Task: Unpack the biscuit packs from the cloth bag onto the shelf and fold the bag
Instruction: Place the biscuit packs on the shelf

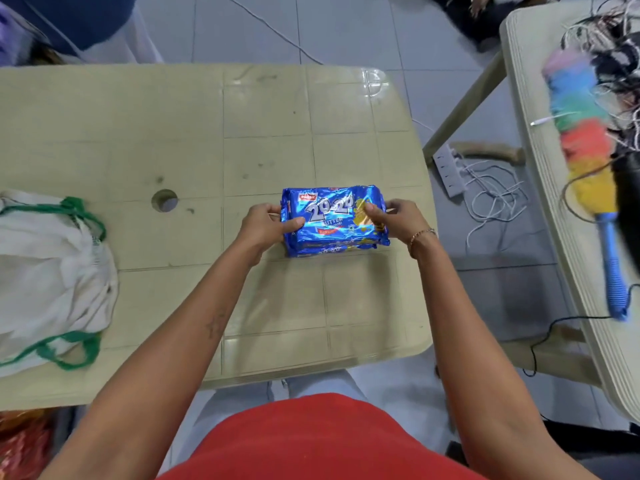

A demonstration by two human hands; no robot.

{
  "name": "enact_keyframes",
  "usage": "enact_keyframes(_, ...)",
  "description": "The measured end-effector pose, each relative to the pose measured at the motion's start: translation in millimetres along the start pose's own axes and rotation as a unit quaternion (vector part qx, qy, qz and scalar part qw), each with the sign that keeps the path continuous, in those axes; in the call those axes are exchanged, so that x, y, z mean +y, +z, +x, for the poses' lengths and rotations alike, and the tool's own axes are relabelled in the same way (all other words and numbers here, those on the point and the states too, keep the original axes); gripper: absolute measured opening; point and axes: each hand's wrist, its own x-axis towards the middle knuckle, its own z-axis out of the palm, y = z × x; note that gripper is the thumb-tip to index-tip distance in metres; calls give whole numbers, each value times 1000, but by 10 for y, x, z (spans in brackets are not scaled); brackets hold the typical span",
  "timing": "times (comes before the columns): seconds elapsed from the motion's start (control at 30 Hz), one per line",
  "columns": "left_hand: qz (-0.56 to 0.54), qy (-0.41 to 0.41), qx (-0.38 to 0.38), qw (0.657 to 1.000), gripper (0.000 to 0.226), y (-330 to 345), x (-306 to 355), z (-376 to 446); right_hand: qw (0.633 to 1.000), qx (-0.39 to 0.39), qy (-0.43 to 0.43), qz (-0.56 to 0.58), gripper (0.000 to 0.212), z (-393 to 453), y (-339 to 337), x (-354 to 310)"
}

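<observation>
Red cloth of the person's top [311, 441] fills the bottom of the view, and both bare forearms reach forward from it over the beige plastic bench [173, 133]. Left hand [265, 226] and right hand [398, 220] each close a grip on one short end of the biscuit packs [334, 220], thumbs pressed on the top face and fingers wrapped around the sides. Those packs form a small stack of glossy blue foil wrappers, the top one printed with a large silver "20-20", a red logo in its upper corner, the word "BUTTER" below, and a yellow biscuit picture toward the right end; the edge of a lower pack shows beneath its near side. Whether the stack rests on the bench or sits just above it cannot be told; it lies right of the bench's middle. A thin bracelet [422, 233] circles the right wrist. Well apart at the left edge, the white cloth bag [52, 271] with green handles lies crumpled on the bench. A colourful duster [585, 140] lies on a second bench at the right.
</observation>
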Motion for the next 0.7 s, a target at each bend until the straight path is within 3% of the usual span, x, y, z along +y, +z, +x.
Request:
enact_keyframes(0.07, -1, -5, -5, 1000, 46, -18, -37, 10, 1000, -10, -5, 5, 53, 32, 8, 21)
enact_keyframes(0.23, -25, -59, -60, 996, 40, -53, -43, -14, 998, -42, 46, 24, 81, 51, 37, 68)
enact_keyframes(0.37, -106, -101, -137, 980, 33, -75, -35, -73, 979, -112, 120, 118, 82, -2, 47, 137)
enact_keyframes(0.53, -172, -87, -131, 973, 28, -411, -250, -321, 969, -177, 118, 128, 75, -130, 271, 15)
enact_keyframes(0.7, -247, -55, -47, 966, 28, -1235, -678, -793, 961, -250, 73, 90, 66, -516, 1122, -454)
